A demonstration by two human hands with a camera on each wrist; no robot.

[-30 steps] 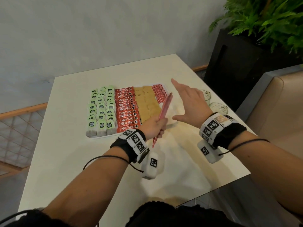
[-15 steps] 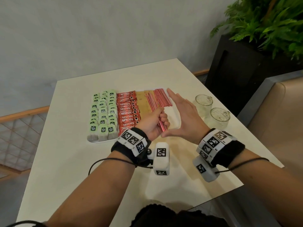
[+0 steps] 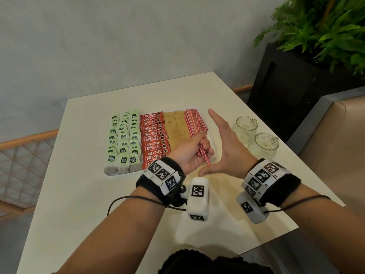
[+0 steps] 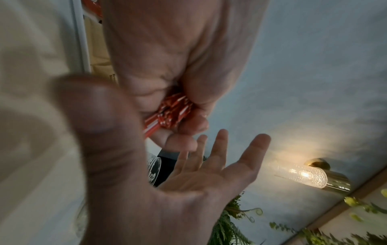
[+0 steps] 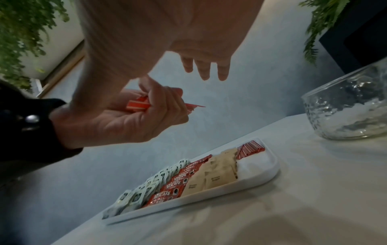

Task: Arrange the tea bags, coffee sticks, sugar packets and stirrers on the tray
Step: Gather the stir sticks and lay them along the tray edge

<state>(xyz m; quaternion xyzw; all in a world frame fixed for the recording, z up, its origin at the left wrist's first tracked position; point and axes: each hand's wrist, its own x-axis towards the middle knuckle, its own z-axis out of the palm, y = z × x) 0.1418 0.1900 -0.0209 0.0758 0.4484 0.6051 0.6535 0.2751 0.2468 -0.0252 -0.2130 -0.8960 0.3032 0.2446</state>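
Note:
A white tray (image 3: 122, 175) on the table holds rows of green tea bags (image 3: 124, 139), red coffee sticks (image 3: 154, 139), brown sugar packets (image 3: 177, 127) and a fan of red-striped stirrers (image 3: 195, 121) at its far right. My left hand (image 3: 201, 147) grips a bundle of stirrers (image 3: 203, 155) above the tray's near right part; the bundle (image 4: 173, 112) shows between its curled fingers. My right hand (image 3: 227, 143) stands open and edge-on just right of it, fingers straight, thumb reaching under the left hand. In the right wrist view the tray (image 5: 251, 182) has bare white floor at its right end.
Two glass mugs (image 3: 246, 125) (image 3: 265, 143) stand on the table right of my right hand. A black planter (image 3: 296, 76) with a fern and a beige seat (image 3: 335, 145) lie beyond the table's right edge. The near table edge runs under my forearms.
My left hand has lowered the bundle, which pointed up and away a second ago. My right hand has drawn back toward me until it stands close beside the left.

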